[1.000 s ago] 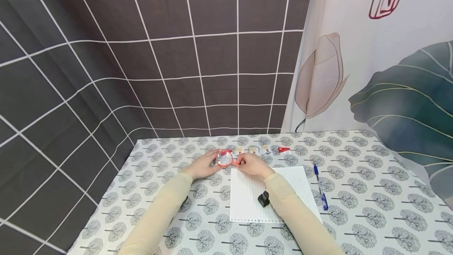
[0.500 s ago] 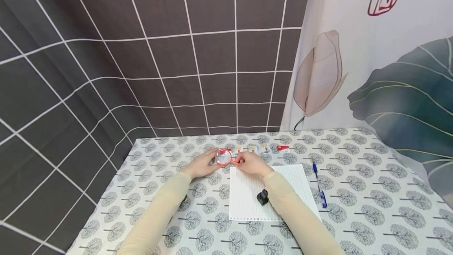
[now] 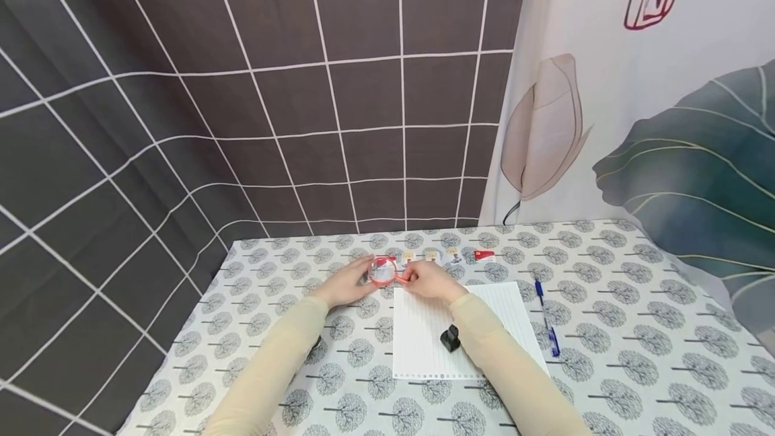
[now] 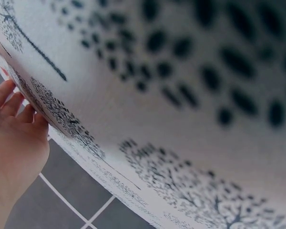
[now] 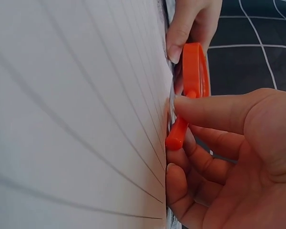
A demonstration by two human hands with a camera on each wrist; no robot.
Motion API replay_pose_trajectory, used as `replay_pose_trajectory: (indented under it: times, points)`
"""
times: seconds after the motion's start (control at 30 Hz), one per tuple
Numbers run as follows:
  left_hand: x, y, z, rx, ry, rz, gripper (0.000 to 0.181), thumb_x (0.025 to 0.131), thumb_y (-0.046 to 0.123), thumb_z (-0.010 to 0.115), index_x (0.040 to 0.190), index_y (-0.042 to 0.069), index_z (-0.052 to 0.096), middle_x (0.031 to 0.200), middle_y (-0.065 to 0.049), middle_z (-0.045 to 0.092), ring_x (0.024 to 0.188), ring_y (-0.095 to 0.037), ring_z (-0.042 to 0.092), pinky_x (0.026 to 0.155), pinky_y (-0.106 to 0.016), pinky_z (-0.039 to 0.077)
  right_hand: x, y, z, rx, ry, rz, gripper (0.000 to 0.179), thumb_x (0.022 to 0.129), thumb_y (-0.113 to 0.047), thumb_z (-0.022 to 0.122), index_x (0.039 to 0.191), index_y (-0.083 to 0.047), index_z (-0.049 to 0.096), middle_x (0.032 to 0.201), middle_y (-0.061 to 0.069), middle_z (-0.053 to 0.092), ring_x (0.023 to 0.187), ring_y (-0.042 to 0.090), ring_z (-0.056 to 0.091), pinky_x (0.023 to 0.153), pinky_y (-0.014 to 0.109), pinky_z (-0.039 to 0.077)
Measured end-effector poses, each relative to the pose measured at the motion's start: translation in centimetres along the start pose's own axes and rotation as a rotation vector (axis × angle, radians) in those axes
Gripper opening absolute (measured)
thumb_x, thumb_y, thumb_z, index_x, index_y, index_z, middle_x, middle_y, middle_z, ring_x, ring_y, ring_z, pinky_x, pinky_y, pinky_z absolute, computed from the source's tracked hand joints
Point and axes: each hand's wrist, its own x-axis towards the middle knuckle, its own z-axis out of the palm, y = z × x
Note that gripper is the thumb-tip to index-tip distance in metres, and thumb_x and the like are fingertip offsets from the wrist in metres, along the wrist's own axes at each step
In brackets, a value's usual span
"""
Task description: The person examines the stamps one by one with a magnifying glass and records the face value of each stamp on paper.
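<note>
My right hand (image 3: 430,282) pinches the handle of an orange-red magnifying glass (image 5: 192,69) between thumb and fingers. Its round lens is low over the patterned tablecloth, near the table's back, with a red-and-white card (image 3: 387,258) partly showing at the rim. At the lens's left side my left hand (image 3: 345,283) rests on the cloth, fingers extended along the far side and thumb on the near side. In the left wrist view, the left hand (image 4: 19,136) reaches along the cloth with its fingertips at the surface.
Several small picture cards (image 3: 431,258) and a red-and-white card (image 3: 484,256) lie in a row at the back. Lined paper (image 3: 418,342) lies under the right forearm, with a small black object (image 3: 450,338) beside the sleeve. A blue pen (image 3: 547,318) lies to the right.
Both hands and the magnifying glass keep nearly the same place. The head view shifts slightly.
</note>
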Motion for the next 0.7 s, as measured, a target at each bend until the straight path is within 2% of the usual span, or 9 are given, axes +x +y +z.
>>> replay_pose_trajectory:
  times: [0.17,0.4,0.7]
  points:
    - [0.0,0.1,0.2,-0.012,0.002,0.009,0.074,0.098,0.044,0.061,0.156,0.006,0.036,0.162,-0.013,0.033,0.149,-0.033,0.029,0.121,-0.051,0.025,-0.3,-0.2,-0.2,0.027,-0.006,0.015,0.009,0.087,-0.001,0.072,0.093,-0.006,0.069,0.076,0.000,0.059,0.070,0.014,0.053,0.069,0.027,0.048]
    - [-0.2,0.2,0.2,-0.013,-0.009,-0.003,0.076,0.099,0.045,0.059,0.157,0.004,0.034,0.162,-0.014,0.032,0.149,-0.033,0.028,0.121,-0.050,0.024,-0.3,-0.7,-0.5,0.034,0.032,0.008,0.006,0.087,-0.002,0.072,0.090,-0.005,0.068,0.076,0.000,0.060,0.069,0.014,0.054,0.065,0.025,0.048]
    - [-0.1,0.1,0.0,-0.007,0.003,0.007,0.075,0.099,0.047,0.059,0.156,0.004,0.036,0.161,-0.014,0.034,0.148,-0.034,0.031,0.121,-0.051,0.026,-0.4,-1.0,-1.1,0.039,0.028,0.002,0.007,0.089,-0.003,0.071,0.096,-0.002,0.069,0.079,0.001,0.062,0.064,0.014,0.057,0.061,0.023,0.051]
